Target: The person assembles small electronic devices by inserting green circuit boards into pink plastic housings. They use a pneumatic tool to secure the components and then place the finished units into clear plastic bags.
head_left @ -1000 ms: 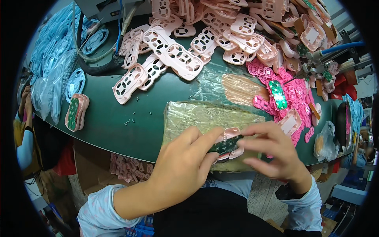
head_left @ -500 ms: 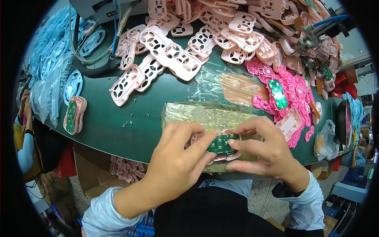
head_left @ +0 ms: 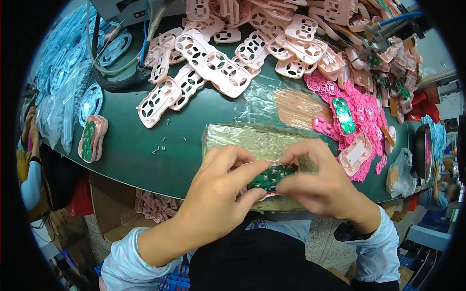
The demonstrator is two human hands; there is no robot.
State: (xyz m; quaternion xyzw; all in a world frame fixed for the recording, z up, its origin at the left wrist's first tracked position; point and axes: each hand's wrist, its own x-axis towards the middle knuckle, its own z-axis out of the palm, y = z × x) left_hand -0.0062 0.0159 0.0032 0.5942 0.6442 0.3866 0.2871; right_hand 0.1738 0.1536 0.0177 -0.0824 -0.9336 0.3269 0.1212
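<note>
I am closing my left hand (head_left: 221, 189) in a pinch on the left end of the small green circuit board (head_left: 273, 177), thumb underneath and fingers curled over the top, with a pale pink shell (head_left: 262, 196) showing just under it. The board is sitting between my two hands, just above the near edge of the green table (head_left: 141, 140) and over a taped, yellowish pad (head_left: 252, 138). I am judging it to be light, thin and stiff, likely to snap or get scratched if I bend it, so I am gripping it by its bare rims and keeping my fingertips off the parts on its face. My right hand (head_left: 325, 184) is pinching the right end the same way, fingers pressed together on the top rim. Left of my left hand, the table is offering open room, with only tiny screws (head_left: 160, 148) scattered there and one assembled pink shell (head_left: 92, 138) lying well off near the rim. Beyond both hands, a heap of pink casings (head_left: 213, 63) is crowding the far side, and right of my right hand, a pile of bright pink keypads (head_left: 364, 116) is lying close, so I am finding little room there.
</note>
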